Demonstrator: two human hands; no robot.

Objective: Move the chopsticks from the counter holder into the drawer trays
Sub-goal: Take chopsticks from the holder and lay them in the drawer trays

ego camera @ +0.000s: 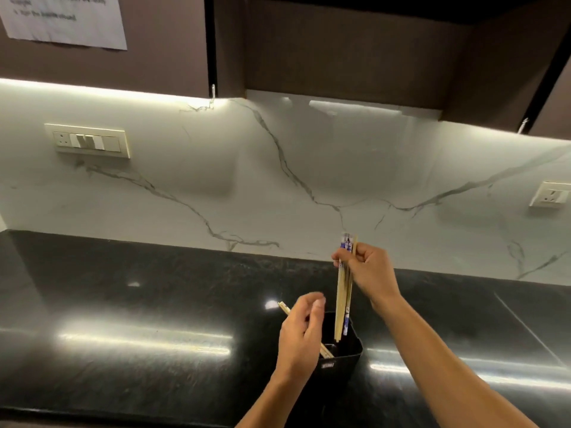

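A black holder (pixel 343 350) stands on the dark counter near its front edge. My right hand (pixel 370 270) grips a bunch of pale wooden chopsticks (pixel 341 304) by their upper ends and holds them upright, their tips hanging just inside the holder's mouth. One of them has a blue and white pattern. My left hand (pixel 301 332) is over the holder's left side, fingers curled around a slanted wooden chopstick (pixel 284 307) whose lower end reaches into the holder. No drawer or tray is in view.
The glossy black counter (pixel 139 304) runs left to right under a white marble backsplash (pixel 247 180). A switch panel (pixel 88 140) is on the wall at left and a socket (pixel 550 194) at right. Dark cabinets hang overhead.
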